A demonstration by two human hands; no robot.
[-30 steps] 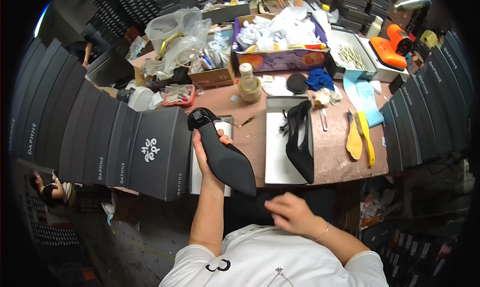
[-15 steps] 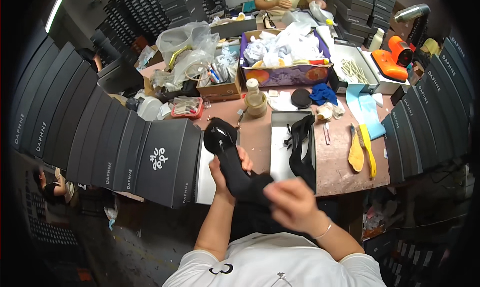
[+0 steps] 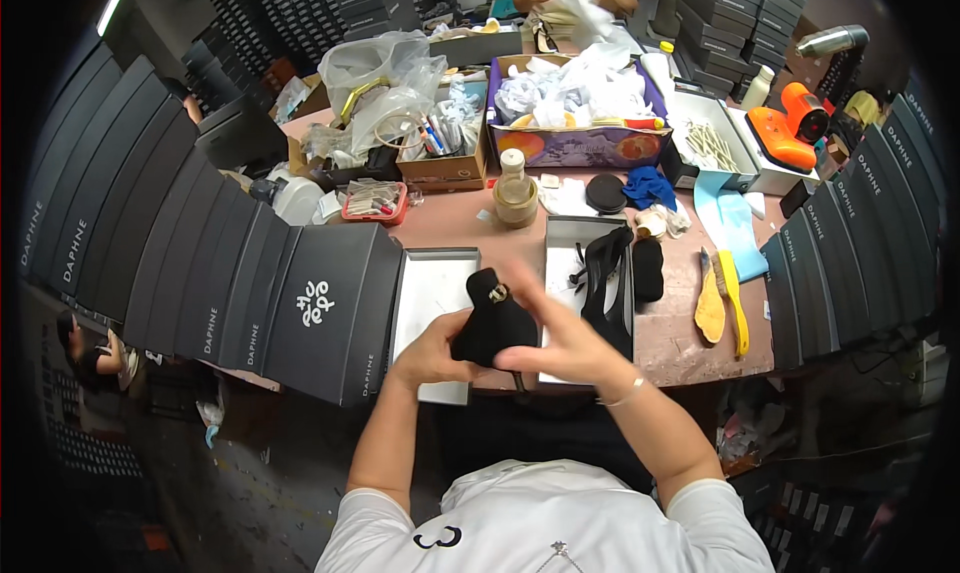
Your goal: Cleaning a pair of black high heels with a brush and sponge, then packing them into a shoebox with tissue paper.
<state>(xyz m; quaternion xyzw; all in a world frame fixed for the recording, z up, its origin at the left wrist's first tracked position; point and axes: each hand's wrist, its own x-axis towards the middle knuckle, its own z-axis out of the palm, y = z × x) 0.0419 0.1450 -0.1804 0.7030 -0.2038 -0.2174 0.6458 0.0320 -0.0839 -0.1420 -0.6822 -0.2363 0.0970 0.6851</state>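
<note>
A black high-heeled shoe (image 3: pixel 497 331) with a small shiny ornament is upright over the table's front edge. My left hand (image 3: pixel 436 351) is closed around its left side. Beside the shoe's right side, my right hand (image 3: pixel 562 338) has its fingers spread and slightly blurred; the thumb is at the shoe, though contact is unclear. The matching black shoe (image 3: pixel 606 288) lies in an open white-lined shoebox (image 3: pixel 562 235) to the right. A black oval pad (image 3: pixel 649 270) rests just right of that box. Behind my left hand lies a shallow white-lined box tray (image 3: pixel 437 285).
Dark shoeboxes (image 3: pixel 335 313) line the left, with more (image 3: pixel 835 233) stacked right. A yellow brush (image 3: pixel 733 303) lies beside a tan insole (image 3: pixel 710 308). Behind stand a bottle (image 3: pixel 513 193) and a purple carton (image 3: pixel 575 148) of crumpled paper. Opposite, a person (image 3: pixel 575 3) handles white paper.
The black pad has left my right hand and lies beside the box. The shoe has turned and moved slightly right; my right hand has opened beside it.
</note>
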